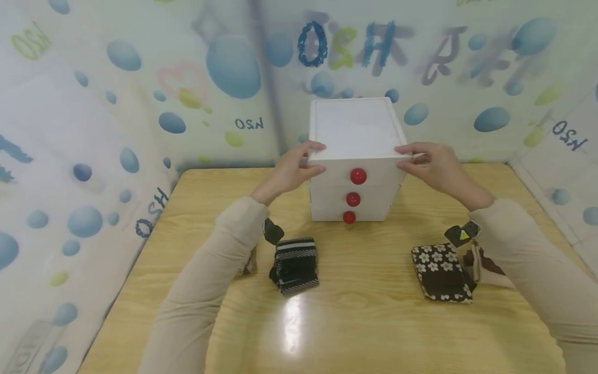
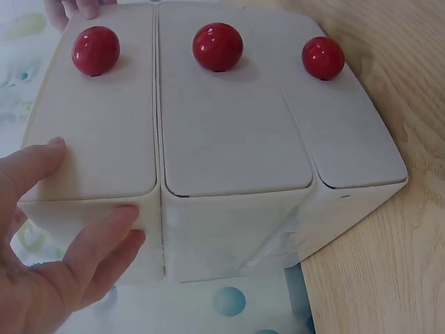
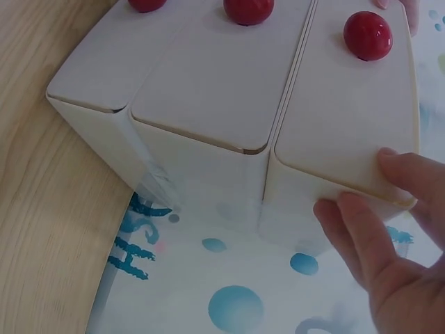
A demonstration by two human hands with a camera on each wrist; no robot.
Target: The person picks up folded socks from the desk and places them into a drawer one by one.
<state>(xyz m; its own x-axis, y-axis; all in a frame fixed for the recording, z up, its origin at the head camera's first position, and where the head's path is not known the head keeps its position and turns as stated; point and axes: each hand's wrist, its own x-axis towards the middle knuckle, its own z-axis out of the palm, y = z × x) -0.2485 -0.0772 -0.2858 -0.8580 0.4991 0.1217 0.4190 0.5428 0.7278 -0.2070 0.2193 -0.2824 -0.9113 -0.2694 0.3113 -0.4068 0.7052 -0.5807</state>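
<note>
Gripping a white drawer unit (image 1: pixel 355 156) on the wooden table (image 1: pixel 364 332) — with left hand (image 1: pixel 291 169) and right hand (image 1: pixel 434 163) well apart at its upper front corners (with red knobs (image 1: pixel 358 176) between) — beyond a striped bundle (image 1: pixel 296 265) and a flowered bundle (image 1: pixel 439 272).

A person's right hand (image 3: pixel 403 292) grips the near right corner of a white drawer unit (image 3: pixel 208 83), the thumb pressed on the front of the right-hand drawer and two fingers (image 3: pixel 365 233) laid against its side. Fingertips of the left hand (image 3: pixel 410 15) touch the same drawer's far end. One glossy red knob (image 3: pixel 368 36) shows whole on that drawer; the middle knob (image 3: pixel 249 5) and the left knob (image 3: pixel 146 3) are cut off by the frame. A thin dark gap edges the middle drawer's front. Wood-grained worktop (image 3: pixel 42 188) spreads at left; beyond the unit's side, a pale wall (image 3: pixel 195 271) carries blue spots (image 3: pixel 236 309) and blue lettering (image 3: pixel 132 257).
</note>
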